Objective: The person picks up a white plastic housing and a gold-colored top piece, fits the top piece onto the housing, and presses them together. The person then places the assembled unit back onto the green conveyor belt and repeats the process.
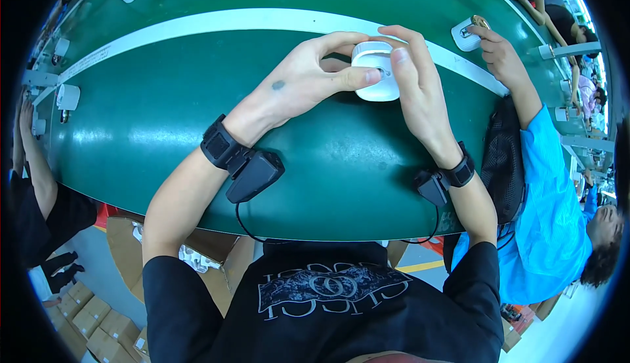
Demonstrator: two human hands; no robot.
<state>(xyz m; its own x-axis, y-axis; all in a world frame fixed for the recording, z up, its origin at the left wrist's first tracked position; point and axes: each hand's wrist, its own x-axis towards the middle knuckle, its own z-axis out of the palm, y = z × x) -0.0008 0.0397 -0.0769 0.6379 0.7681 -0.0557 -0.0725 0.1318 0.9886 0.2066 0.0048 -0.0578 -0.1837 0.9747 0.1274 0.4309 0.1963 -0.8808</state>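
White plastic housing (377, 89) is held just on the near side of the white strip (262, 19), grasped by the left hand (305, 74), thumb laid inside, and the right hand (421, 94). Beyond the strip, another housing (463, 39) is touched by a co-worker's hand (503, 58).

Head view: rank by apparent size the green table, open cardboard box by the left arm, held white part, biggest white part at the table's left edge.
1. Green table
2. Open cardboard box, partly hidden
3. Held white part
4. Left-edge white part; farther off, true size unsure
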